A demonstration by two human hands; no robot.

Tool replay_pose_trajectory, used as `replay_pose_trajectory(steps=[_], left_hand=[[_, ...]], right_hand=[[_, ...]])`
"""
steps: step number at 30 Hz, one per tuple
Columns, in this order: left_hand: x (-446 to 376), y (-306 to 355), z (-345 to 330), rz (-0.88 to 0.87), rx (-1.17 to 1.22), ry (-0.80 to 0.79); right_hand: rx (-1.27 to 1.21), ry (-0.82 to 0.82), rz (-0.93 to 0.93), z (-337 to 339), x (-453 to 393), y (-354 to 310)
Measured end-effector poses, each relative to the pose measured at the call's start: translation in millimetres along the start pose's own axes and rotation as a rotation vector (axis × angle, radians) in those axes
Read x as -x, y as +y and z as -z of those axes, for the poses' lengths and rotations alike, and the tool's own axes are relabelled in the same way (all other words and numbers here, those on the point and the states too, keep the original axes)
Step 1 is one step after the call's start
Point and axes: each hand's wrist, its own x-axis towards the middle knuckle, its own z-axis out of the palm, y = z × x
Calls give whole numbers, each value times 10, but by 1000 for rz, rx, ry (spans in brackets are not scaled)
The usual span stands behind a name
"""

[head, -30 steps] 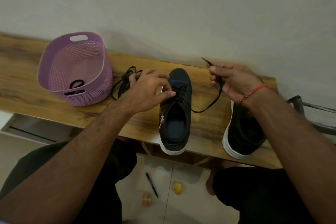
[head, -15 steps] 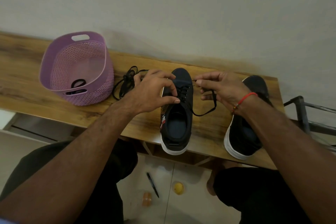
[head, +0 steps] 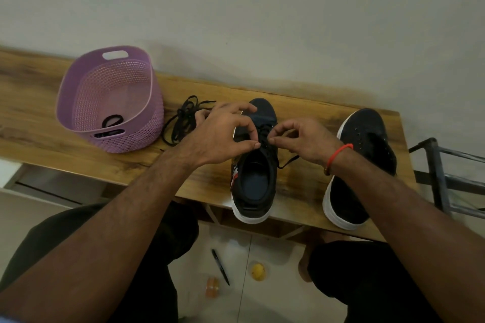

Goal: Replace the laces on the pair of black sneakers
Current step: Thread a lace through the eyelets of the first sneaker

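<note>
Against a plain pale wall runs a narrow wooden bench (head: 301, 102), and the left sneaker (head: 254, 176) lies across it with toe toward the wall and heel overhanging the near edge, so its long axis points straight away from the person. Both hands meet over its eyelets: the left hand (head: 223, 134) has fingers curled at the near-left eyelet row, apparently steadying it, while the right hand (head: 301, 136) pinches the lace (head: 287, 161), whose slack loops out to the right of the shoe. Fingertips nearly touch above the tongue. I judge the next threading goes crosswise, and the right hand is the nearer to feed the tip. Just to the right stands the unlaced second sneaker (head: 364, 149), close under the right wrist, leaving little room for pulling slack that way. To the left, a tangle of loose laces (head: 183, 120) lies beside a purple basket (head: 110, 97), which holds a black coil. Room behind the toe is tight against the wall; toward the person it is open.
</note>
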Motion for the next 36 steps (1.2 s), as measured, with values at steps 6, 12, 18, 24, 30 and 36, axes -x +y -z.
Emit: replay_pose_trajectory(steps=[6,12,18,24,30,36], left_hand=[[-7,4,-27,12,-20,13],[2,25,-25,10,-47,18],[3,44,-23,4,-44,10],[-4,26,-38,-9,-49,13],[-16,10,-57,-23,-52,16],[2,18,-84,-54,-69,39]], right_hand=[[0,-26,15,-4,2,-19],[-132,-45,-73,-42,-25,11],[-275,-61,-228,-42,5,-34],[-372,-74,-317,-68,18,-39],[-405,-84,-319,-55,37,-66],[-385,-68,-252,-11,41,-63]])
